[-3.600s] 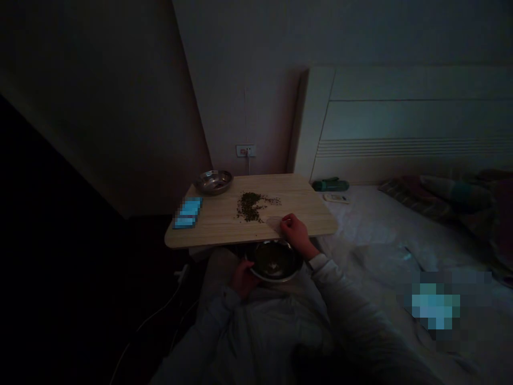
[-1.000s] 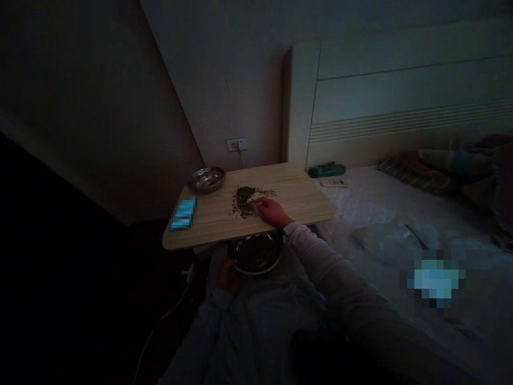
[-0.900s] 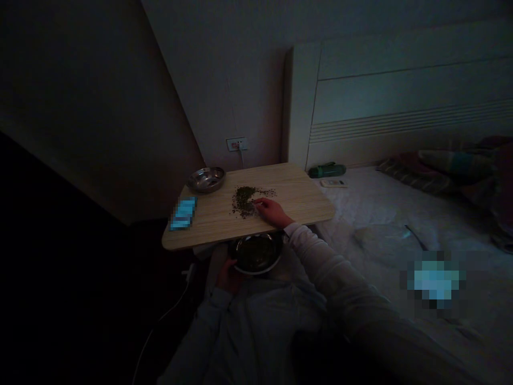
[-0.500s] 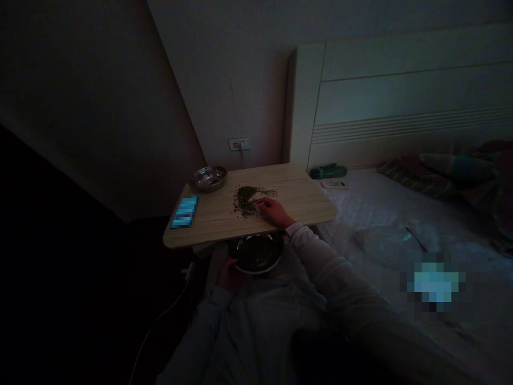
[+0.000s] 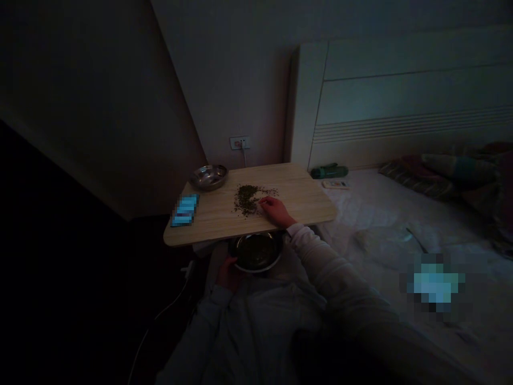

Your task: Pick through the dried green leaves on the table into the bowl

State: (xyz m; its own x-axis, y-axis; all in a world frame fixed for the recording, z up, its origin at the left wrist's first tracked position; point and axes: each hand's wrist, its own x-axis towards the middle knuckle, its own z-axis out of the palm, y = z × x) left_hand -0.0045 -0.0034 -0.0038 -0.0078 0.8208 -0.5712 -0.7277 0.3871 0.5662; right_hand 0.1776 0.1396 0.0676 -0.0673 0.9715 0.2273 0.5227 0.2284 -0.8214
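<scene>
A loose pile of small dark, peppercorn-like bits (image 5: 246, 198) is spread over the middle of the small wooden table (image 5: 208, 224). At its right edge my right hand (image 5: 277, 210) rests low over the tabletop, thumb and fingers pinched together. Whatever sits between those fingertips is too small to make out. Below the table's front edge, my left hand (image 5: 228, 274) grips the left rim of a metal bowl (image 5: 256, 254) on my lap. The bowl looks dark inside, and its contents are unclear.
Another metal bowl (image 5: 209, 177) stands at the table's back left, with a blurred-out lit phone-like screen (image 5: 185, 210) in front. On the bed to the right lie a green bottle (image 5: 329, 171), a remote control (image 5: 335, 184) and bedding. A white cable (image 5: 168, 307) trails at lower left.
My right hand has shifted slightly to the right, away from the pile, still pinched. My left hand keeps its hold on the bowl.
</scene>
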